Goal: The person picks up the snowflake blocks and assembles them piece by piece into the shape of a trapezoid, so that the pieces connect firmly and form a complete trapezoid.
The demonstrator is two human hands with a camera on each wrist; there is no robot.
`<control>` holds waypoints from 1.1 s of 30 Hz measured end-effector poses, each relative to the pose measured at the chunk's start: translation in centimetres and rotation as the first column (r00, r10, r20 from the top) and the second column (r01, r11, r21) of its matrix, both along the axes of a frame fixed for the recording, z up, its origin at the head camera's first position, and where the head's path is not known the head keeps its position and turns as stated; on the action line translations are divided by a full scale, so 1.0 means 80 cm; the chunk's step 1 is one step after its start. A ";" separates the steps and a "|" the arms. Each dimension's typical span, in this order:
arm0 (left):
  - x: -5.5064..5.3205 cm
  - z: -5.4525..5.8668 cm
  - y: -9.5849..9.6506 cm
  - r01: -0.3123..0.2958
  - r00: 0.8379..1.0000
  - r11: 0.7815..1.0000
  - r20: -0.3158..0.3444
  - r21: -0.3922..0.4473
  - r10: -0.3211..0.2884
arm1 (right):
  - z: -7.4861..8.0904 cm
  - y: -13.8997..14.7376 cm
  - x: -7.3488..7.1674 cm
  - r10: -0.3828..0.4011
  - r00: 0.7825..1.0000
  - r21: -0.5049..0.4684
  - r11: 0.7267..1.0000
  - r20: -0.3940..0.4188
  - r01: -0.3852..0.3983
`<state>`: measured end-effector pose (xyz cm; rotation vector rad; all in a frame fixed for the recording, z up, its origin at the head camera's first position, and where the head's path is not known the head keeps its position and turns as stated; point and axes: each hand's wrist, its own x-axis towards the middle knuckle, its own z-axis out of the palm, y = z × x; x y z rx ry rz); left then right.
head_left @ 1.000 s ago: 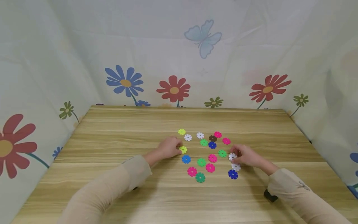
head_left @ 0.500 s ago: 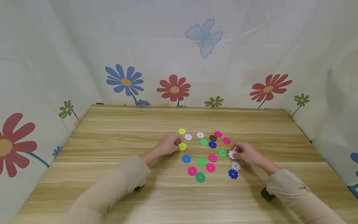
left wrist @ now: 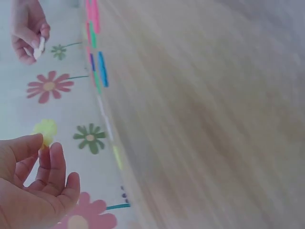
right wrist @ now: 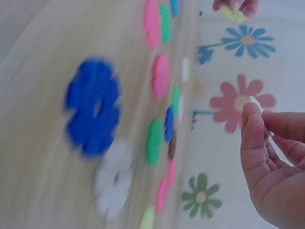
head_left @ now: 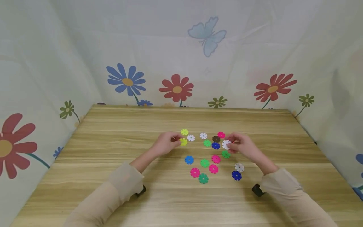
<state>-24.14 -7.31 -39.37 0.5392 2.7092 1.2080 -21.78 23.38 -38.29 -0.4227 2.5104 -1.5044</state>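
My left hand (head_left: pixel 165 144) pinches a yellow notched snowflake disc (head_left: pixel 183 142) between thumb and fingertips. In the left wrist view, that yellow disc (left wrist: pixel 46 130) is held up off the wooden table. A white snowflake disc (head_left: pixel 226 144) is gripped by my right hand (head_left: pixel 243 145), also raised. The right wrist view catches the white disc (right wrist: pixel 255 101) nearly edge-on between thumb and finger. Under and around the hands lie several loose discs, among them a brown one (head_left: pixel 216 138), a green one (head_left: pixel 226 154) and a light blue one (head_left: pixel 189 160). My right hand partly covers a pink disc.
Toward the front lie a white disc (head_left: pixel 239 167), a dark blue disc (head_left: pixel 236 175), a teal disc (head_left: pixel 203 178) and several pink ones. Another yellow disc (head_left: pixel 184 132) lies at the back. Behind the wooden table (head_left: pixel 113 126) hangs a flower-patterned curtain (head_left: pixel 158 41).
Both hands have risen from the table with their discs. The right hand has moved left and away from the body with the white disc; the left has shifted slightly left with the yellow one.
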 end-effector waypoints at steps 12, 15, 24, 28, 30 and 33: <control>0.030 0.016 0.010 0.081 0.972 0.997 -0.222 -0.001 -0.079 | 0.014 -0.047 0.014 0.039 0.999 -0.126 0.991 0.007 -0.038; 0.036 0.018 0.014 0.098 0.952 0.995 -0.290 -0.015 -0.098 | 0.015 -0.057 0.016 0.048 0.999 -0.158 0.986 0.025 -0.044; 0.047 0.020 0.023 0.145 0.917 0.989 -0.375 -0.013 -0.140 | 0.009 -0.078 0.018 0.066 0.995 -0.221 0.974 0.076 -0.048; 0.049 0.020 0.025 0.160 0.913 0.987 -0.377 -0.014 -0.153 | 0.008 -0.085 0.019 0.080 0.989 -0.248 0.968 0.125 -0.046; 0.049 0.020 0.027 0.164 0.909 0.986 -0.385 -0.024 -0.160 | 0.008 -0.088 0.020 0.086 0.987 -0.249 0.967 0.135 -0.051; 0.050 0.021 0.028 0.174 0.902 0.984 -0.397 -0.029 -0.171 | 0.009 -0.091 0.021 0.089 0.986 -0.239 0.969 0.139 -0.053</control>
